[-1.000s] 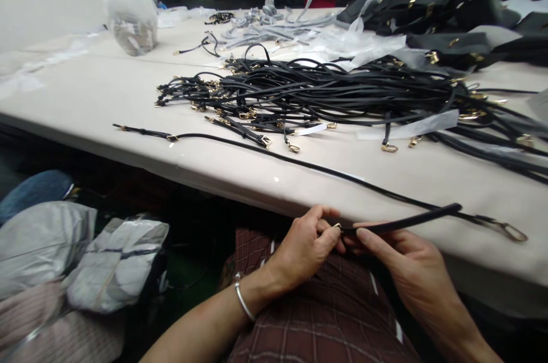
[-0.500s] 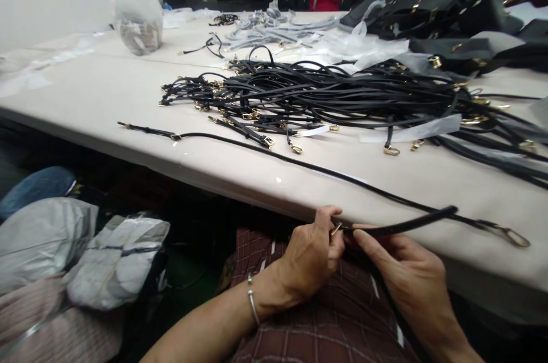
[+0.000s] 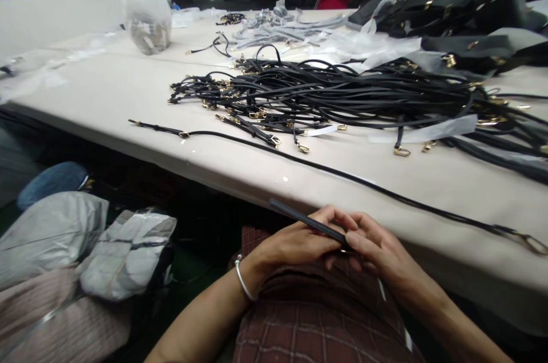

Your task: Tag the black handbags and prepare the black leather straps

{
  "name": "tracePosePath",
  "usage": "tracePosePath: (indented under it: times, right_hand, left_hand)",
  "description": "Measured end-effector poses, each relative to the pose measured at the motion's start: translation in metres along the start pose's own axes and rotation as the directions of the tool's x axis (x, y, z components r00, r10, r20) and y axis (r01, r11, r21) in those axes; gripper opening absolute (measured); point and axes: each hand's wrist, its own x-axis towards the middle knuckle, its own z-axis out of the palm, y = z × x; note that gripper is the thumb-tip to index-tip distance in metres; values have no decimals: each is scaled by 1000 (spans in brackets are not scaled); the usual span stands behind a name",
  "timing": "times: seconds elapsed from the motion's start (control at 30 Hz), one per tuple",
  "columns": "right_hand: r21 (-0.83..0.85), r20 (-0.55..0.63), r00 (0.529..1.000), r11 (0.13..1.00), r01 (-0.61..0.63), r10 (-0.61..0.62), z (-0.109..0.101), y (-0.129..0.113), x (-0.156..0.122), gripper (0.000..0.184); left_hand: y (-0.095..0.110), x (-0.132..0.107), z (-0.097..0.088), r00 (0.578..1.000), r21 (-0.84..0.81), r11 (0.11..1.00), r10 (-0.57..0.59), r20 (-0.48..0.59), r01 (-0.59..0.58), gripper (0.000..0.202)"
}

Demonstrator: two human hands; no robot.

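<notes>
Over my lap, by the table's front edge, both hands are closed on a narrow black strap (image 3: 305, 218). Its loose end points up and to the left, lying across the back of my left hand (image 3: 299, 244). The thumb and fingers of my right hand (image 3: 377, 242) pinch the strap where the two hands meet. A glint of gold metal (image 3: 345, 250) shows under the fingers there; its shape is mostly hidden. On the table just beyond lies another long black strap (image 3: 325, 169), stretched out, with a gold buckle toward its left end and a gold clasp (image 3: 533, 243) at its right.
A heap of black straps (image 3: 334, 92) with gold hardware covers the table's middle. Behind it lie plastic wrapping (image 3: 342, 43) and black bags (image 3: 432, 3). A filled plastic bag (image 3: 148, 9) stands back left. Wrapped bundles (image 3: 128, 254) sit below left. Two people work across the table.
The strap's loose end has swung from pointing right to pointing left. My right hand has come in against my left, and the metal piece is now mostly covered.
</notes>
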Motion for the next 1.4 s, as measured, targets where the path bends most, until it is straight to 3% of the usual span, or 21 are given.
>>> tracePosePath:
  times: [0.1, 0.2, 0.3, 0.4, 0.5, 0.63, 0.7, 0.8, 0.87, 1.0, 1.2, 1.4]
  right_hand:
    - [141, -34, 999, 989, -31, 36, 5, 5, 0, 56]
    - [194, 2, 998, 979, -65, 66, 5, 10, 1, 55]
    - [-56, -31, 999, 998, 10, -12, 0, 6, 5, 52]
    - [-345, -73, 971, 919, 191, -229, 0, -12, 12, 50]
    - [-306, 33, 958, 910, 280, -284, 12, -39, 20, 43]
    - [-98, 241, 950, 969, 228, -199, 31, -68, 24, 33]
    - [-134, 240, 949, 961, 243, -207, 31, -73, 23, 33]
    - [-323, 128, 943, 886, 332, -307, 19, -70, 22, 40]
    - [-486, 45, 902, 780, 395, -429, 9, -63, 21, 40]
    - [-689, -46, 768, 577, 439, -638, 0, -45, 17, 40]
    - [-706, -201, 744, 621, 341, -637, 5, -40, 10, 37]
    - [-792, -101, 665, 465, 397, -740, 20, -36, 14, 34]
  left_hand:
    - [-2, -4, -3, 996, 90, 993, 79, -30, -76, 37]
    - [-6, -7, 0, 963, 273, 955, 178, -202, -119, 31]
    - [-12, -5, 3, 898, 307, 939, 264, -352, -156, 20]
    - [-14, -5, 3, 888, 274, 947, 267, -374, -170, 17]
    - [-11, -6, 1, 889, 253, 946, 288, -355, -205, 20]
    - [-11, -10, 0, 859, 224, 956, 270, -434, -188, 24]
    - [-13, -13, -1, 821, 234, 950, 300, -486, -208, 24]
    - [-18, -17, -4, 752, 280, 934, 346, -561, -221, 21]
    - [-22, -19, -5, 724, 306, 923, 374, -579, -232, 22]
    - [-26, -21, -7, 688, 332, 892, 449, -570, -307, 31]
    - [-27, -19, -3, 639, 451, 804, 587, -498, -388, 33]
    - [-30, -18, 1, 602, 547, 743, 653, -461, -387, 35]
